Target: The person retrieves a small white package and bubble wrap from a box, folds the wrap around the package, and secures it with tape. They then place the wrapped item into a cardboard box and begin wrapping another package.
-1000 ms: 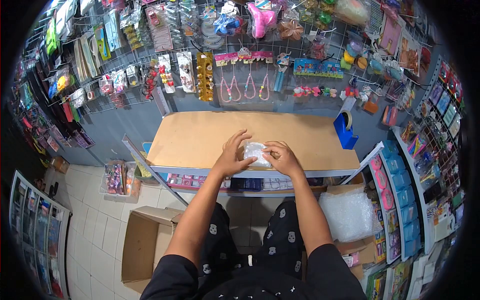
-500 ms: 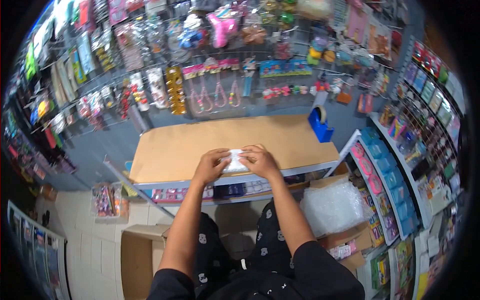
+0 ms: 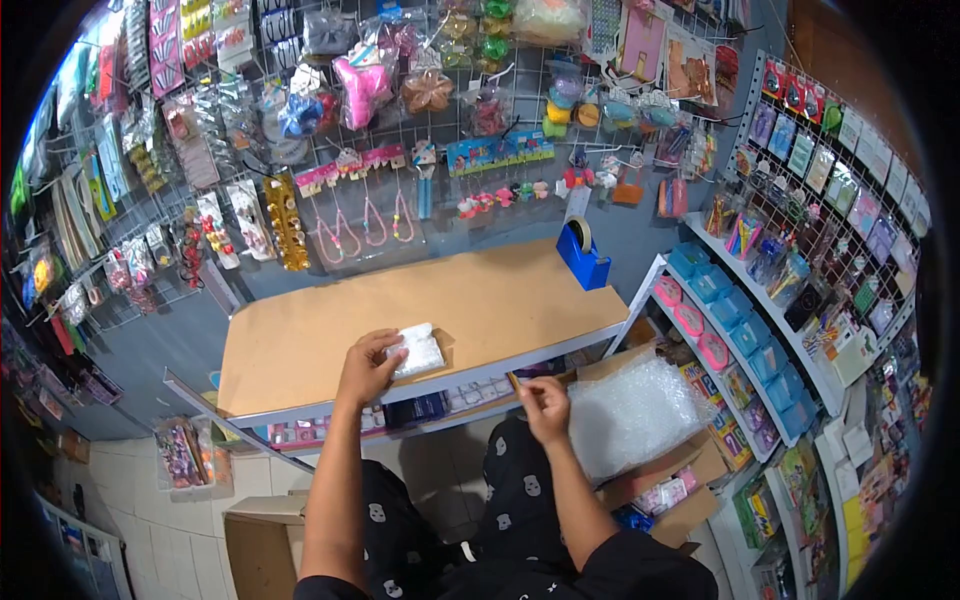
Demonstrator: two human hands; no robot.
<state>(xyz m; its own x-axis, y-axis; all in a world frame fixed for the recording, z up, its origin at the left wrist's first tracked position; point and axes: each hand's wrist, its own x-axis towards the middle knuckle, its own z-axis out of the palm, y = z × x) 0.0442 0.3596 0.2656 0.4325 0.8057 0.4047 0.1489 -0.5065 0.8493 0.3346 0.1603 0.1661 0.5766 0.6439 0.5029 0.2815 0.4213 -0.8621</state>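
My left hand (image 3: 370, 367) grips the left edge of a small white bubble-wrapped packet (image 3: 420, 352), thumb in front and fingers behind. The packet rests near the front edge of the brown tabletop (image 3: 430, 290). My right hand (image 3: 546, 408) is away from it, lower and to the right, just in front of the table's edge. Its fingers are curled in a pinch, with a thin brownish sliver at the tips that is too small to name. A blue tape dispenser (image 3: 585, 262) with a roll of tape stands at the tabletop's back right corner.
Bubble wrap sheets (image 3: 640, 415) lie on a cardboard box to the right, beside a shelf of blue boxes (image 3: 745, 330). An open carton (image 3: 255, 545) and a clear plastic bin (image 3: 195, 458) stand on the floor at left. Packaged goods hang on the wall grid behind the table.
My right hand has let go of the packet and moved right and down, off the tabletop. The left hand keeps hold of it. The view has turned to the right.
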